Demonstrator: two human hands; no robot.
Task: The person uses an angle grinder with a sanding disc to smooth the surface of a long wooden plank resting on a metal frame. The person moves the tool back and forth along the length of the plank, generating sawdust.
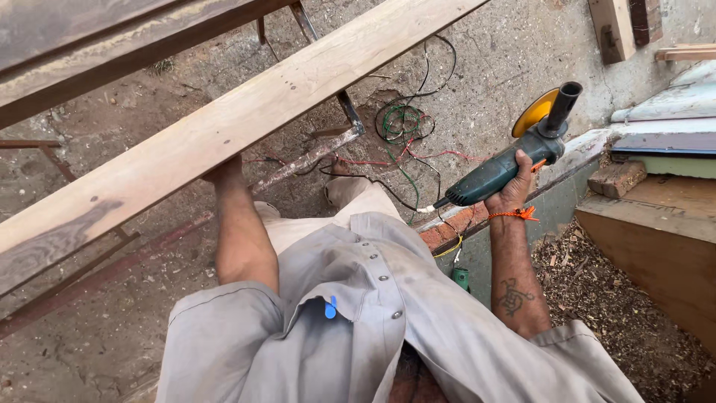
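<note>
Right hand [514,186] clenched around body of teal angle grinder [501,170], held up off the ground, yellow disc [535,112] at far end beyond the knuckles, black side handle [563,108] sticking up past the disc. Orange thread band [514,215] on that wrist, just below the grip. Grinder's cord [436,224] trailing from tool's rear end, down toward the body.

Left hand [224,173] up under long wooden plank [224,130], fingers hidden behind the board, so grip cannot be told; hand touching the plank's underside edge. Plank running diagonally across, above and both sides of that hand. Rusty metal frame [313,153] just beyond left hand, under the plank.

Tangle of green, red and black wires [406,127] on the concrete between the two hands, nearer the right. Loose brick [615,177] right of the grinder hand. Wood chips [597,283] on ground below right forearm. Grey shirt [358,313] with blue pen clip [330,307] in pocket, nearest the camera.
</note>
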